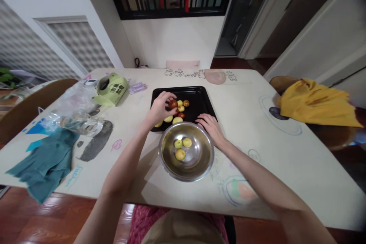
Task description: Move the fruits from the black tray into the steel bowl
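Beyond the bowl (200, 157) partly hiding the tray (198, 97), left fingers (169, 95) pinch a red fruit (173, 103), right fingers (206, 118) spread loosely.

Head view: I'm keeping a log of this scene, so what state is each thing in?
Left hand: grip closed on a dark red fruit.
Right hand: grip open, at the tray's edge.
Black tray: flat, partly filled with yellow and red fruits.
Metal bowl: upright, holding three yellow fruits.
Teal cloth: crumpled, hanging over the table edge.
Yellow cloth: draped over a chair.
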Demonstrator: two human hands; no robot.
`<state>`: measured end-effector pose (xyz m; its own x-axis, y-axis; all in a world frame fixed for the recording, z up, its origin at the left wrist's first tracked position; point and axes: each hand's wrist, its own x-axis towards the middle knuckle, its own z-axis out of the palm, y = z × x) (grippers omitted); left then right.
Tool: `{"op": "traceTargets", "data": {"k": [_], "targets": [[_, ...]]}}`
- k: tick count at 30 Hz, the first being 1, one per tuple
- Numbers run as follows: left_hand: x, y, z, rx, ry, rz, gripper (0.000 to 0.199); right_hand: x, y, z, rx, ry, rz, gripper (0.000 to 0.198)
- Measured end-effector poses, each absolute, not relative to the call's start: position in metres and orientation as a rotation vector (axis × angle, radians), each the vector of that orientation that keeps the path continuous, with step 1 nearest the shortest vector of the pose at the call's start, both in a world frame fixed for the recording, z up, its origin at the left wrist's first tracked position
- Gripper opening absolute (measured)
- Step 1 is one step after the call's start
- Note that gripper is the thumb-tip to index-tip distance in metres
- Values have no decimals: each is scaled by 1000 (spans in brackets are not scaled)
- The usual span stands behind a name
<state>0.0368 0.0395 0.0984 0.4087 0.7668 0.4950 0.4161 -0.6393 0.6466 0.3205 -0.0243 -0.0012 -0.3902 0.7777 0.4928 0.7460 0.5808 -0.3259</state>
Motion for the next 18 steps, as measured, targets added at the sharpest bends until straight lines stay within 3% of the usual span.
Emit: {"op": "traceTargets", "data": {"k": [7,18], "targets": [[68,-42,115,2482,650,753,22,320,-24,1,-1240,-2235,96,34],[98,-58,83,2613,646,256,20,318,-23,-1,-1207,-2226,64,31]]}}
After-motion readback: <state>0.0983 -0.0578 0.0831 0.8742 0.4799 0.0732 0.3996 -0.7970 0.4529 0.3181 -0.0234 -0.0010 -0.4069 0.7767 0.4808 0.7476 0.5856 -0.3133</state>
